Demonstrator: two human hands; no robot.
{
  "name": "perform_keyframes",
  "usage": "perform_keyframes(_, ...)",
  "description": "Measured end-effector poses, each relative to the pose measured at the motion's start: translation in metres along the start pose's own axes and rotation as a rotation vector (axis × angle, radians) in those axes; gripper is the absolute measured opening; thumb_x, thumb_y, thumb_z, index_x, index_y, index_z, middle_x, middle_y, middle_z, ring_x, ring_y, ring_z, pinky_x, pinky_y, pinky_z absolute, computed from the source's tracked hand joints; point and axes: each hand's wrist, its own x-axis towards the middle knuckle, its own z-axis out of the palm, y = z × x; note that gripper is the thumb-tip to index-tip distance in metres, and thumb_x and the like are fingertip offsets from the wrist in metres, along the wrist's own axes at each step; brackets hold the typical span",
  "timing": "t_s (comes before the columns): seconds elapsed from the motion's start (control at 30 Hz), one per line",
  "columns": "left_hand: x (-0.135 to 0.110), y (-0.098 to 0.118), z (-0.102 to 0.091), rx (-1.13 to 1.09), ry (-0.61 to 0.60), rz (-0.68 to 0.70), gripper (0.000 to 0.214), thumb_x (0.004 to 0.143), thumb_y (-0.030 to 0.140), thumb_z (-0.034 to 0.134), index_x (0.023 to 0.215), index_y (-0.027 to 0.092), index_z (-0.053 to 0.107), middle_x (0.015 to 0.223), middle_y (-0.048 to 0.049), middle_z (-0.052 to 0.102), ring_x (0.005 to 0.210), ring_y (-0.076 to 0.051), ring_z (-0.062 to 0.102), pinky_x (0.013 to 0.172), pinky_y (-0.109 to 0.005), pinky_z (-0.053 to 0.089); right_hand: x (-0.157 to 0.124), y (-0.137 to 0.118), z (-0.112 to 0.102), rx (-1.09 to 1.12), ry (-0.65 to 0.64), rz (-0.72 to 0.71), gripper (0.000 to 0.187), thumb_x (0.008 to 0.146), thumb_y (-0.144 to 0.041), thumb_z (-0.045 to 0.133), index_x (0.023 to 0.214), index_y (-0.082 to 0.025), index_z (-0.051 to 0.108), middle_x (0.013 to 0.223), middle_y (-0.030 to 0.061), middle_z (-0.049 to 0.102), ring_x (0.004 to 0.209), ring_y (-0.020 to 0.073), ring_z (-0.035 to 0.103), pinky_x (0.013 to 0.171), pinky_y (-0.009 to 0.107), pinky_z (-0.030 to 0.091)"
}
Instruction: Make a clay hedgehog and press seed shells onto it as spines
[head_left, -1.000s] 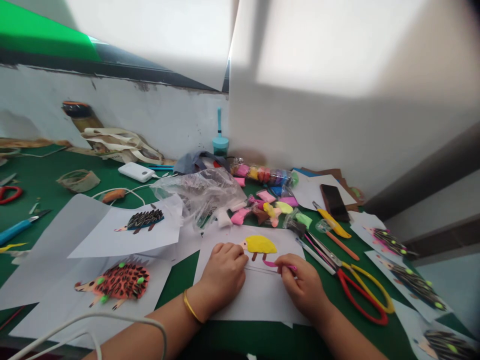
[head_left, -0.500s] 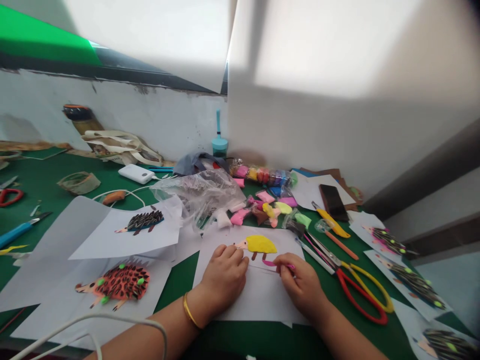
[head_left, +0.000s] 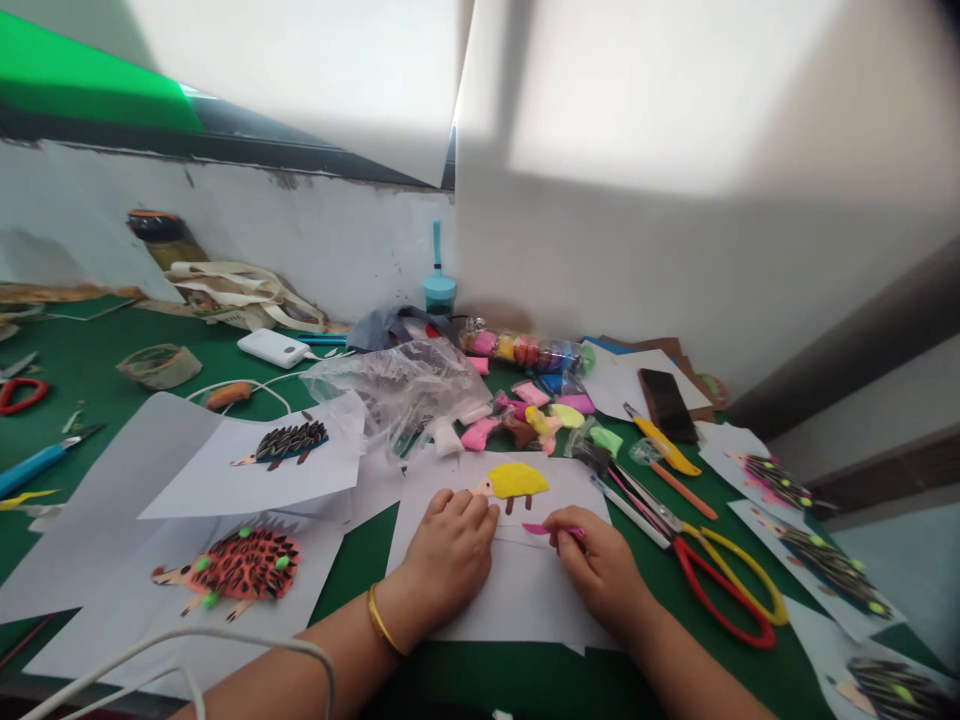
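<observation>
A white sheet of paper [head_left: 517, 590] lies before me on the green table. On it is a clay hedgehog with a bright yellow body [head_left: 520, 480], a pale face and two brown legs [head_left: 519, 504]. My left hand [head_left: 452, 545], palm down, rests on the sheet beside the hedgehog's snout, fingers loosely bent and apparently holding nothing. A pink plastic modelling knife [head_left: 537, 529] is pinched in my right hand [head_left: 589, 555]. Its blade points left, just below the hind leg and apart from it.
Small bags of coloured clay [head_left: 540, 415] and a crumpled plastic bag [head_left: 405, 390] lie behind the sheet. To the right are scissors [head_left: 724, 580], a yellow cutter [head_left: 667, 447] and a phone [head_left: 666, 402]. Seed-covered hedgehog pictures [head_left: 244, 565] flank both sides; a white cable [head_left: 247, 635] crosses front left.
The pink knife's blade has come away from the hedgehog's hind leg and now sits slightly lower. The yellow body has shifted a little left and up. My left hand stays nearly still.
</observation>
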Motion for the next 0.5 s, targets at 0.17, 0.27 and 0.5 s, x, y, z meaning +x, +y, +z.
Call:
perform_keyframes(0.17,0.0001,-0.0006,-0.0005,-0.013,-0.014,-0.009,0.029,0.088,0.019,0.051,0.116,0.02,0.058,0.107,-0.0084,0.059,0.094,-0.024,0.051,0.084,-0.041,0.036,-0.001,0.0021,0.0018,0.02,-0.03,0.049,0.019,0.093,-0.02,0.041,0.095,-0.022,0.06,0.082,0.0019,0.063,0.074,0.0157,0.06,0.07,0.027,0.047)
perform_keyframes(0.27,-0.0005,-0.0013,-0.0018,-0.031,-0.008,0.001,0.023,0.088,0.021,0.053,0.11,0.024,0.06,0.1,-0.006,0.059,0.091,-0.024,0.05,0.082,-0.041,0.036,-0.0002,-0.0001,0.0012,0.011,-0.034,0.041,0.018,0.092,-0.019,0.042,0.092,-0.022,0.06,0.081,0.0017,0.062,0.074,0.0157,0.06,0.069,0.027,0.047)
perform_keyframes(0.5,0.0009,0.0,-0.0055,-0.048,-0.032,-0.022,0.024,0.088,0.018,0.051,0.11,0.021,0.06,0.1,-0.0069,0.06,0.091,-0.024,0.051,0.083,-0.042,0.037,0.0018,-0.0044,-0.0002,-0.018,-0.042,0.023,0.016,0.09,-0.019,0.044,0.09,-0.021,0.06,0.084,0.003,0.063,0.078,0.0173,0.06,0.071,0.028,0.047)
